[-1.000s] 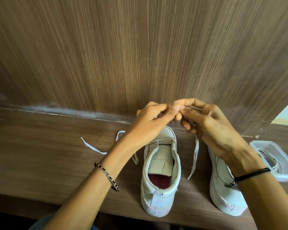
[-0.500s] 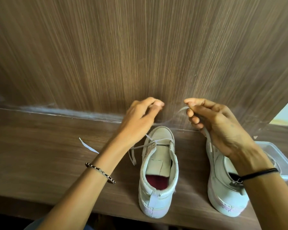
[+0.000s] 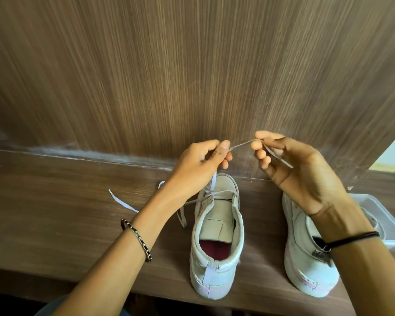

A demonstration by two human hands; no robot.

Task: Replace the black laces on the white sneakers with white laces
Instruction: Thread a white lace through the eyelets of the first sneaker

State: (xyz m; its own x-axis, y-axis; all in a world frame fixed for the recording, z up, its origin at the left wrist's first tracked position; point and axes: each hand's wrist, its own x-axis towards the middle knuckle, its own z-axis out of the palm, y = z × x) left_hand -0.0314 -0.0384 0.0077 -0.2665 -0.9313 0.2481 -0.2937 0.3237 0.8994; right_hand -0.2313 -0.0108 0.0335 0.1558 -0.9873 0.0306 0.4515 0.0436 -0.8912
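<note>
**Threading stage.** The left hand (image 3: 201, 165) pinches the white lace (image 3: 242, 144) between thumb and forefinger. The right hand (image 3: 299, 174) pinches the same strand just beside it, with a short taut span between the two grips. Below the left grip the lace runs down to the front eyelets of the sneaker (image 3: 214, 274), and a loose lace end (image 3: 123, 202) lies further to the left. The step is probably best done by evening both ends before crossing, holding the flat lace untwisted, and feeding the tip squarely into the next eyelet. The second sneaker (image 3: 306, 265) stands under the right wrist, with a clear plastic tub (image 3: 374, 202) beyond it. All rest on a brown wood-grain ledge (image 3: 55, 220) backed by a matching panel (image 3: 192, 65)
</note>
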